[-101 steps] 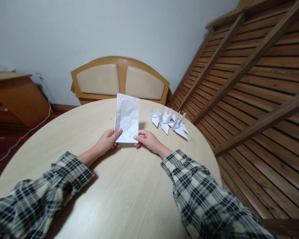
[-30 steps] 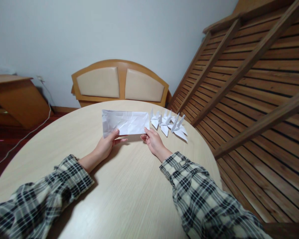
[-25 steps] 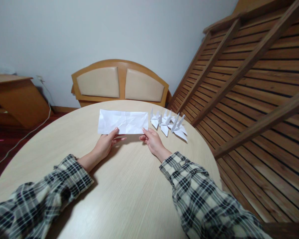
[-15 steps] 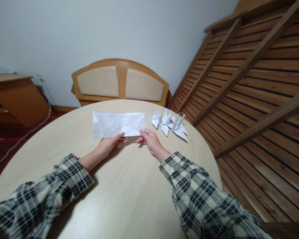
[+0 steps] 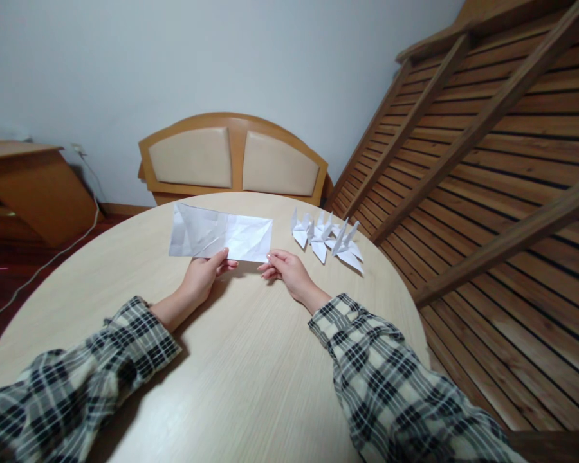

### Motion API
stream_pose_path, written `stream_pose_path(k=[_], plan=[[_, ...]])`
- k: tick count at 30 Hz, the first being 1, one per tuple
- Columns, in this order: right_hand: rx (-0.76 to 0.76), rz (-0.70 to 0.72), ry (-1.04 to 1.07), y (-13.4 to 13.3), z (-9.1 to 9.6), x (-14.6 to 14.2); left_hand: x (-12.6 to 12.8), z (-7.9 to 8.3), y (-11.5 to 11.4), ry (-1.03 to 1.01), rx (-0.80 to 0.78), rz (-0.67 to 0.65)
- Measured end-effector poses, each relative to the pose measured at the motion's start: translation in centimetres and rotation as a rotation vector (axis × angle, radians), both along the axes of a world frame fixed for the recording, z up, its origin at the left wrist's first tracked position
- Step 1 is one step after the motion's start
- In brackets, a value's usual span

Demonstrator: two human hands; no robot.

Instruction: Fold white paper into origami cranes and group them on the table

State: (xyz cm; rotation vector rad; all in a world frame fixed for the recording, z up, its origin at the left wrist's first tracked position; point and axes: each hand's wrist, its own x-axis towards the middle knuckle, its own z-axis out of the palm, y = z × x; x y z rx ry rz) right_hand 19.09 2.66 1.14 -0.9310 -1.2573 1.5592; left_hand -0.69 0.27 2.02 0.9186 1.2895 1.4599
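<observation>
A creased white sheet of paper (image 5: pixel 222 233), long and narrow in shape, is held up over the table between my two hands. My left hand (image 5: pixel 206 273) pinches its lower edge near the middle, thumb in front and fingers behind. At the lower right corner, my right hand (image 5: pixel 289 273) grips the paper between thumb and fingers. Several white folded paper cranes (image 5: pixel 324 238) stand in a cluster on the table, just beyond and to the right of my right hand.
The round pale wooden table (image 5: pixel 231 373) fills the foreground. Behind it stands a headboard (image 5: pixel 236 154) with two cream panels. A slatted wooden frame (image 5: pixel 487 212) leans along the right. At the left are a wooden desk (image 5: pixel 33 186) and a white cable (image 5: pixel 53 257) running to the floor.
The paper has shifted slightly left, and its left end has risen and tilted. My left hand has moved a little left with it; my right hand has barely moved. The cranes stay put.
</observation>
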Motion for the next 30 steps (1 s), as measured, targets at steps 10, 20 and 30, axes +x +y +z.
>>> stream_pose_path(k=[10,20,30], plan=[[0.269,-0.164,-0.078,0.3,-1.5,0.0,-0.1,1.1,0.0,-0.125,-0.026,0.048],[0.695,-0.245,-0.412,-0.1,-1.7,0.6,-0.5,0.2,0.1,-0.060,0.033,-0.086],[0.729,-0.206,-0.376,-0.3,-1.3,0.6,-0.4,0.5,0.0,-0.163,0.066,-0.077]])
